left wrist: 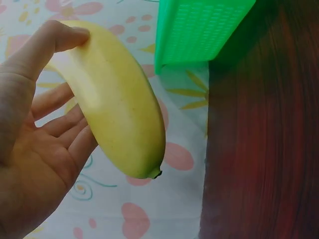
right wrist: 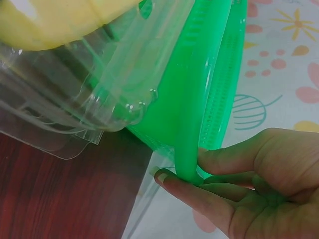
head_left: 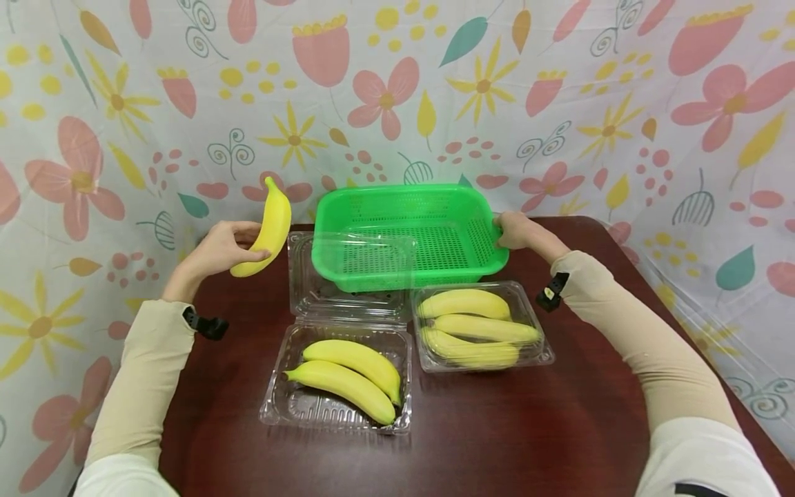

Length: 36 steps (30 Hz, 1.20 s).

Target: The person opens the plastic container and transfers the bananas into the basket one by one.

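My left hand (head_left: 231, 250) pinches a yellow banana (head_left: 275, 219) between thumb and fingers, raised at the left of the table with its stem upward. In the left wrist view the thumb lies across the banana (left wrist: 117, 104). My right hand (head_left: 520, 230) grips the right end of a green slotted basket (head_left: 491, 238), thumb on one side of the rim and fingers on the other. No fruit shows inside the basket. In front of it, a clear plastic clamshell box (head_left: 279, 404) lies with its lid (head_left: 310, 293) folded back, holding two bananas (head_left: 341, 386).
A second clear clamshell box (head_left: 540, 355), lid closed over several bananas (head_left: 466, 304), stands right of the first. The opened lid overlaps the basket's front left in the head view. A flowered cloth (head_left: 385, 131) hangs behind the dark red table (head_left: 497, 435).
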Available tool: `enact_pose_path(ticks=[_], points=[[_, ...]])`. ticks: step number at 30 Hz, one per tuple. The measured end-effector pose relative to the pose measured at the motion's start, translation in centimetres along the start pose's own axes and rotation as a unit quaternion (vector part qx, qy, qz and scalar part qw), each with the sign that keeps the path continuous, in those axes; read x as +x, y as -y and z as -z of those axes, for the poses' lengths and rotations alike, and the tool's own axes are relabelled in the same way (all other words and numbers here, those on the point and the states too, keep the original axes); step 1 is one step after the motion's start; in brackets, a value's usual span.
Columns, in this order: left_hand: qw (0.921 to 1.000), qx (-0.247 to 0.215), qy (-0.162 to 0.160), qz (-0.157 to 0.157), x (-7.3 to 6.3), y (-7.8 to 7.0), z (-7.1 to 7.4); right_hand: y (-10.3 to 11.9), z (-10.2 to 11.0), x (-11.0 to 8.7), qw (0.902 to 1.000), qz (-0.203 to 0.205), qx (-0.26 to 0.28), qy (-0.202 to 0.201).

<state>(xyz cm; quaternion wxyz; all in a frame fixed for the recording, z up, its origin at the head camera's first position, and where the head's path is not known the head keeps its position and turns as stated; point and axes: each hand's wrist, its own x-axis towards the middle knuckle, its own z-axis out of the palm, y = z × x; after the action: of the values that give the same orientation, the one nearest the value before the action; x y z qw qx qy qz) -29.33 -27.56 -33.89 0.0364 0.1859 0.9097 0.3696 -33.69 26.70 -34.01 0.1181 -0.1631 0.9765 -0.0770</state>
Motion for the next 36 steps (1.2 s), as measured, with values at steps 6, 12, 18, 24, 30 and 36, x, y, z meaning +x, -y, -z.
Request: enact_pose_path(ticks=[6,12,18,24,30,36], points=[[0.9998,-0.002,0.019,0.003,1.7,-0.5,-0.6,0.0,-0.1,0.1,1.0000,0.001,0.003,0.004],[0.9986,0.004,0.047,-0.023,2.8,-0.6,-0.8,-0.2,-0.1,0.3,1.0000,0.002,0.005,0.002],[0.9951,0.018,0.091,-0.036,4.1,-0.7,-0.9,-0.4,-0.2,0.5,0.9999,0.010,0.007,-0.007],[0.9899,0.024,0.133,-0.044,5.1,-1.1,-1.1,-0.5,-0.4,0.6,0.9998,0.013,0.003,-0.012],[0.9880,0.020,0.147,-0.045,5.5,-1.7,-1.3,-0.3,-0.3,0.4,0.9999,0.014,0.005,-0.006],[0.9898,0.015,0.136,-0.042,5.7,-2.0,-1.2,-0.2,-0.1,0.2,0.9999,0.014,0.000,-0.006]])
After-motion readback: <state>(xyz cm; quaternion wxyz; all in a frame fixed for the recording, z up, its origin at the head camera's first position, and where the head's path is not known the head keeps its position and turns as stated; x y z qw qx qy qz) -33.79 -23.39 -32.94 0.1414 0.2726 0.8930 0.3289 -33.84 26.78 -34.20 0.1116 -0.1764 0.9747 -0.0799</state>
